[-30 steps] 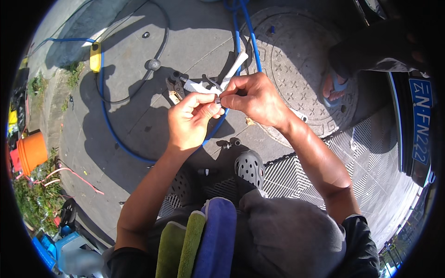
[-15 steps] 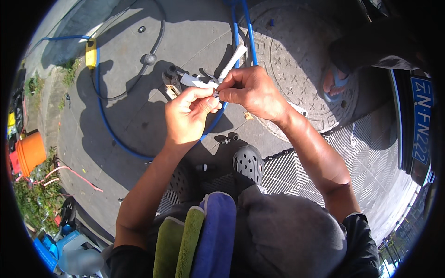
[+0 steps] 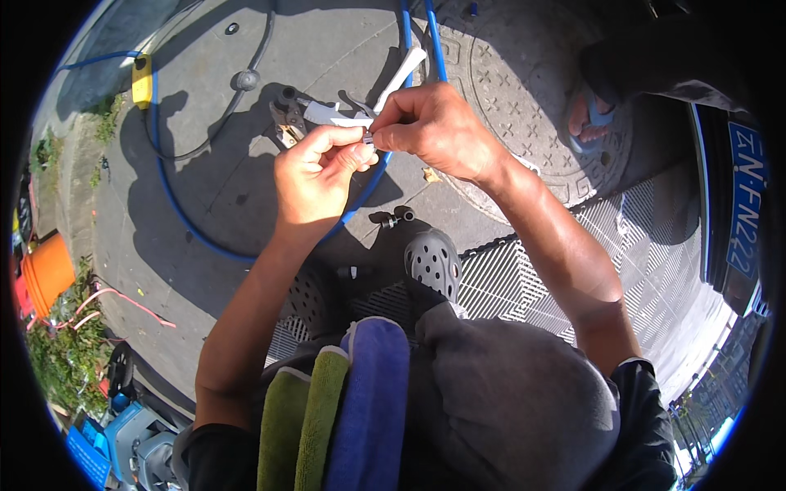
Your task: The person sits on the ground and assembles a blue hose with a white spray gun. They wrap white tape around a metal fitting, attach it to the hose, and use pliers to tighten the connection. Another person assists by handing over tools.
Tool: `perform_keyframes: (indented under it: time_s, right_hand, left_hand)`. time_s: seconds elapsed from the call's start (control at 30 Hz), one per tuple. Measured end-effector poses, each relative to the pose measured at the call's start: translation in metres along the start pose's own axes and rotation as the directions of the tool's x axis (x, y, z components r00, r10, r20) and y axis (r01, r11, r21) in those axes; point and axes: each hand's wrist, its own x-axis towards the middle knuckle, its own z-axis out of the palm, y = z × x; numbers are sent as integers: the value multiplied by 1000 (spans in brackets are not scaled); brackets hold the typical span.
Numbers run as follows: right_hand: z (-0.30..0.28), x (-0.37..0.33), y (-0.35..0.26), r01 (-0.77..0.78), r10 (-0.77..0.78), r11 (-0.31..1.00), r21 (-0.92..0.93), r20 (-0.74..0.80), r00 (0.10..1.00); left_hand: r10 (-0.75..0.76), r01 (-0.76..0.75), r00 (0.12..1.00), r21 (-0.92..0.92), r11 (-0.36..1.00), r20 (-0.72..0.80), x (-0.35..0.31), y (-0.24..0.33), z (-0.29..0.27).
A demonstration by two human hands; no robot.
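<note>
Between my two hands is a small shiny metal piece (image 3: 368, 139), too little of it showing to name its kind. The thumb and fingers of my left hand (image 3: 313, 180) pinch it from the left. My right hand (image 3: 446, 135) is closed at its other side, fingertips bent together against it; whether they hold a second part is hidden. Just beyond the hands, a plier-like tool with white-covered handles (image 3: 401, 80) lies on the ground, partly behind my fingers. Nearer my feet lies a small dark metal fitting (image 3: 399, 218).
A blue hose (image 3: 173, 200) curves around the work spot, past a yellow box (image 3: 142, 82). At right are a round manhole cover (image 3: 524, 106) and another person's sandaled foot (image 3: 591, 123). Towels (image 3: 377, 393) lie over my lap. An orange bucket (image 3: 47, 274) stands at left.
The view has shifted slightly, so the ground and tools sit higher and further left. Both hands keep their pinch on the small metal piece, with little visible change in grip.
</note>
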Motion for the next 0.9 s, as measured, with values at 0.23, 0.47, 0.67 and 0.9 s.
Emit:
perform_keyframes:
  time_s: [0.23, 0.47, 0.67, 0.9]
  right_hand:
    - [3, -3, 5, -57, 58, 996, -70, 11, 998]
    - [16, -29, 45, -53, 59, 978, -202, 26, 998]
    - [0, -57, 58, -79, 52, 963, -256, -109, 993]
    - [68, -67, 139, 209, 85, 423, -881, 269, 960]
  left_hand:
    - [-105, 102, 994, 82, 991, 41, 1, 1, 0]
    - [-405, 435, 899, -238, 868, 167, -12, -49, 6]
    - [-569, 527, 816, -529, 666, 96, -40, -98, -11]
    - [-696, 709, 705, -134, 692, 137, -32, -81, -12]
